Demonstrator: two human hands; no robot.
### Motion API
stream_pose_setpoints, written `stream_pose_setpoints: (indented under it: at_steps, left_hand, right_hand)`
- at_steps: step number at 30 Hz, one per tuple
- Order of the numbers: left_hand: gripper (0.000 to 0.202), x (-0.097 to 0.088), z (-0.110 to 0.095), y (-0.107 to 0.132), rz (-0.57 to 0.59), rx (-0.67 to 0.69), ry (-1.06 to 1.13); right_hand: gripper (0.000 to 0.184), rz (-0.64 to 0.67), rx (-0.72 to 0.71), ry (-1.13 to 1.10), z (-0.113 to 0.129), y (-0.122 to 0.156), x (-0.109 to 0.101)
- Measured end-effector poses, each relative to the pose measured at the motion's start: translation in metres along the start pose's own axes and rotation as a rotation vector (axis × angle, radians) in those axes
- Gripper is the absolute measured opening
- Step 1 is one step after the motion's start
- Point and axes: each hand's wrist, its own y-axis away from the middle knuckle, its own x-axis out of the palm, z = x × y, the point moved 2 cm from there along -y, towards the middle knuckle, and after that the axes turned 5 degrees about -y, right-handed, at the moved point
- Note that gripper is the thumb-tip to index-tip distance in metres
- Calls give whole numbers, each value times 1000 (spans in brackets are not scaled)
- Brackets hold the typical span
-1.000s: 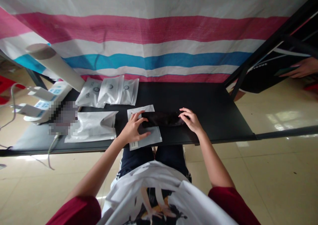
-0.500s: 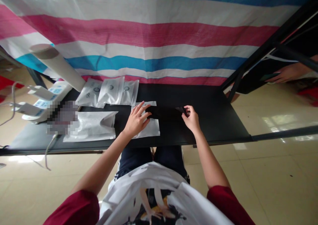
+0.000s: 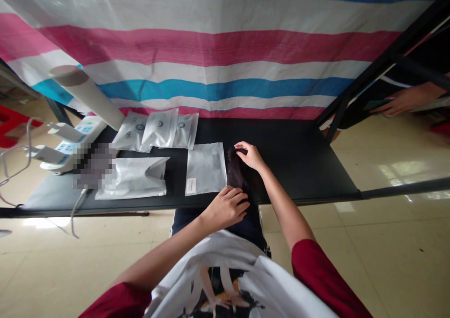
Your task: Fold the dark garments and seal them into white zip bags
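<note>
A soft dark piece of fabric (image 3: 236,172) lies lengthwise across the black tabletop, its far and near ends between my hands. My right hand (image 3: 251,156) pinches its far end between thumb and fingers. At the near end, by the table's front edge, my left hand (image 3: 227,208) has its fingers curled on the fabric. Just left of the cloth rests a flat, frosted zip bag (image 3: 205,167) with a small white label and printed text. What kind of garment the fabric is, if any, I cannot make out.
Several frosted bags, one of them a printed pouch (image 3: 160,128), lie to the left. Behind them a white cylindrical bottle (image 3: 93,100) leans beside a power strip (image 3: 75,142) with plugs and cables. Another person's hand (image 3: 404,100) shows beyond the black frame on the right.
The dark fabric has turned from lying sideways to lengthwise. My left hand has come off the zip bag toward the table's front edge; my right hand has shifted left.
</note>
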Motion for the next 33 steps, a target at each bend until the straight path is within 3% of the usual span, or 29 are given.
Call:
stream_pose_setpoints:
  at_steps: [3, 8, 10, 17, 20, 23, 25, 27, 29, 33]
  left_hand:
    - [53, 7, 9, 0, 92, -56, 25]
    - [72, 8, 18, 8, 138, -92, 171]
    - [76, 6, 21, 7, 127, -175, 311]
    - [62, 10, 43, -13, -141, -636, 621]
    - [59, 20, 54, -23, -144, -770, 656]
    - [58, 27, 65, -31, -140, -850, 712]
    - [56, 31, 72, -35, -126, -900, 746]
    - [53, 34, 78, -37, -120, -944, 781]
    - [50, 36, 82, -39, -137, -968, 832]
    - [45, 27, 81, -40, -158, -925, 898]
  right_hand:
    - [21, -35, 17, 26, -5, 3, 1]
    - [17, -78, -14, 65, -5, 10, 2]
    - [16, -67, -13, 88, -4, 11, 3]
    - [16, -69, 18, 114, 0, 9, 2]
    - [25, -246, 3, 103, 16, 22, -5]
    - [22, -461, -81, 197, 41, 57, -11]
    - [19, -354, -153, 272, 55, 85, -7]
    - [18, -123, -216, 370, 64, 108, 4]
    - [26, 12, -261, 469, 65, 124, 14]
    - [41, 2, -307, 622, 57, 129, 26]
